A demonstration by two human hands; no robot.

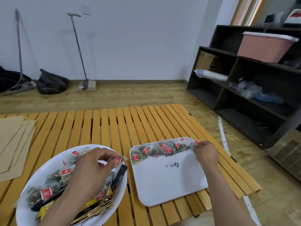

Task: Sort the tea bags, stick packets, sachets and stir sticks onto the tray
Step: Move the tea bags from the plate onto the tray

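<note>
Two hands work at once: the right hand (206, 151) pinches a tea bag (194, 144) at the white tray (162, 181)'s far corner, the left hand (91, 167) pinches another tea bag (120, 160) above the bowl (53, 162).

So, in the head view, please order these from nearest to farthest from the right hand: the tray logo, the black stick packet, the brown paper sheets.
From the right hand:
1. Tray logo, printed on the tray, just left of the hand.
2. Black stick packet, at the bowl's right edge.
3. Brown paper sheets, far left on the table.
</note>
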